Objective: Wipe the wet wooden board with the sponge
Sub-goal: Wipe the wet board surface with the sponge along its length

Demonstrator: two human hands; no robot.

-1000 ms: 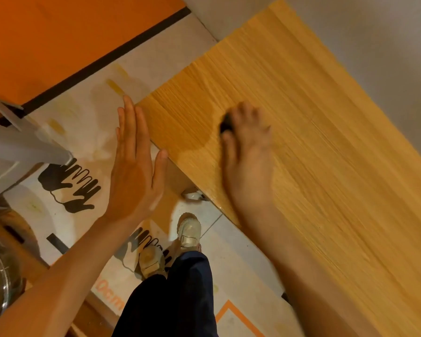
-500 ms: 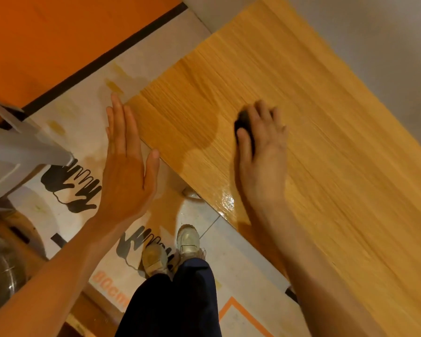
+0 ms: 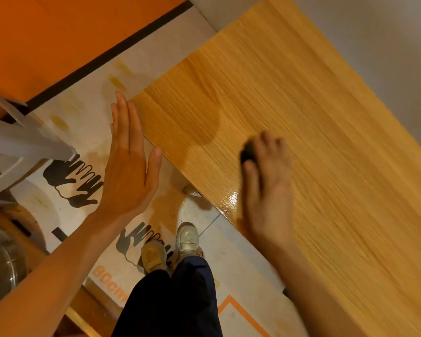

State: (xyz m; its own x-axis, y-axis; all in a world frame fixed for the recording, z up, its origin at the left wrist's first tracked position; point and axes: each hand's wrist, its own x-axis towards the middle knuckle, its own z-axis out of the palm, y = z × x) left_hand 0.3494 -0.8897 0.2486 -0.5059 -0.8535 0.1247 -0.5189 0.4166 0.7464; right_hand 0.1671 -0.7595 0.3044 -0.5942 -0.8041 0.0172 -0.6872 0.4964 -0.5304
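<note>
A long light wooden board (image 3: 314, 105) runs diagonally across the right half of the view. It shows a darker wet patch near its left end and a glossy wet strip along its near edge. My right hand (image 3: 267, 188) lies palm down on the board, pressing a small dark sponge (image 3: 248, 152) that peeks out under the fingers. Flat and with its fingers together, my left hand (image 3: 129, 164) hovers over the floor, just left of the board's near-left edge, holding nothing.
Below is a printed floor mat (image 3: 78, 181) with black hand shapes and an orange panel (image 3: 46, 37) at top left. A white plastic chair (image 3: 15, 142) stands at far left. My legs and shoes (image 3: 170, 246) are beneath the board's near edge.
My right hand has slid the sponge rightward and toward me along the board, leaving a wet glossy strip visible at the near edge. My left hand stays beside the board's end.
</note>
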